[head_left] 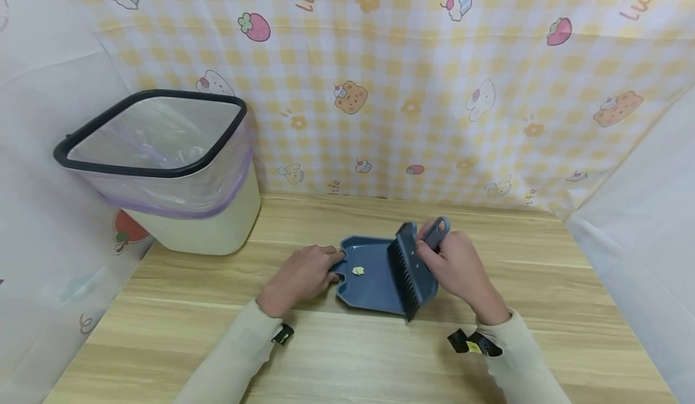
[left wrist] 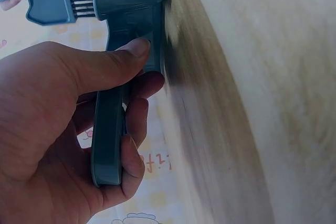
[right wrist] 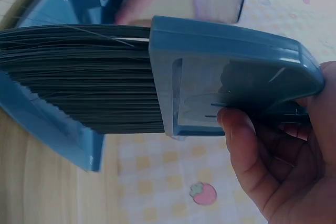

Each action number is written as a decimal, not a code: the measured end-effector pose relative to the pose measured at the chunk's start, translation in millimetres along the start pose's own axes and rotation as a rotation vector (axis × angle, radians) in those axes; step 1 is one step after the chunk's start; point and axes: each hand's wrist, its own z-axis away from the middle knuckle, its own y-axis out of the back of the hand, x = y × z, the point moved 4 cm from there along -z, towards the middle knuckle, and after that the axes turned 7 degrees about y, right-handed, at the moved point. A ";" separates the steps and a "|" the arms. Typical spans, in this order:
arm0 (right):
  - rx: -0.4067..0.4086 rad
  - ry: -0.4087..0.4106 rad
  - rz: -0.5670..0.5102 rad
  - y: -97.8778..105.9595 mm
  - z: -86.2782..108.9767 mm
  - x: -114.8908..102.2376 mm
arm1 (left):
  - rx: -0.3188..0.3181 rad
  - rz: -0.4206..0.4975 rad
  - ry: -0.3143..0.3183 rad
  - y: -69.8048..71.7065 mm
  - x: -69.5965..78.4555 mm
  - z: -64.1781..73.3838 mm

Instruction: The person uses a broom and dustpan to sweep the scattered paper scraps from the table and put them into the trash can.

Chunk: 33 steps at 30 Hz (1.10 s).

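Observation:
A blue dustpan (head_left: 371,292) lies on the table, with a small pale yellow scrap (head_left: 358,271) inside it near the handle end. My left hand (head_left: 304,274) grips the dustpan's handle (left wrist: 107,145), thumb on top and fingers curled beneath, as the left wrist view shows. In my right hand (head_left: 453,265) is a blue hand brush (right wrist: 210,72), gripped around its handle. The brush is tilted, and its dark bristles (right wrist: 89,77) reach over the dustpan's open right side. Whether the bristle tips touch the pan I cannot tell.
At the back left stands a cream trash bin (head_left: 217,235) with a black rim and a clear liner. A checked curtain (head_left: 326,138) hangs along the back of the wooden table (head_left: 543,271). White sheets rise at both sides.

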 end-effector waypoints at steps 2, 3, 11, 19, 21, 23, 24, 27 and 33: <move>0.018 -0.020 0.027 5.8 3.0 1.7 | -0.004 0.002 0.002 0.2 0.0 0.2; 0.024 -0.027 0.044 8.5 4.4 2.7 | -0.006 0.001 0.003 0.5 -0.1 0.3; 0.049 -0.052 0.182 21.7 8.7 12.1 | -0.004 0.007 -0.005 1.5 -2.2 2.3; 0.011 -0.082 0.214 18.3 10.8 16.9 | 0.001 0.012 -0.026 0.1 -2.6 3.1; -0.001 -0.097 0.209 17.0 11.5 17.5 | 0.001 0.012 -0.032 -0.4 -2.6 2.6; -0.006 -0.108 0.204 16.0 12.1 18.2 | -0.009 0.024 -0.032 -1.1 -3.0 1.7; -0.007 -0.110 0.202 15.7 12.4 18.4 | -0.016 0.034 -0.033 -1.6 -3.3 1.1; -0.001 -0.110 0.202 15.1 13.2 19.0 | -0.039 0.071 -0.034 -3.5 -4.3 -0.6; 0.010 -0.085 0.196 14.1 14.0 19.3 | -0.052 0.116 -0.037 -3.1 -5.4 -1.0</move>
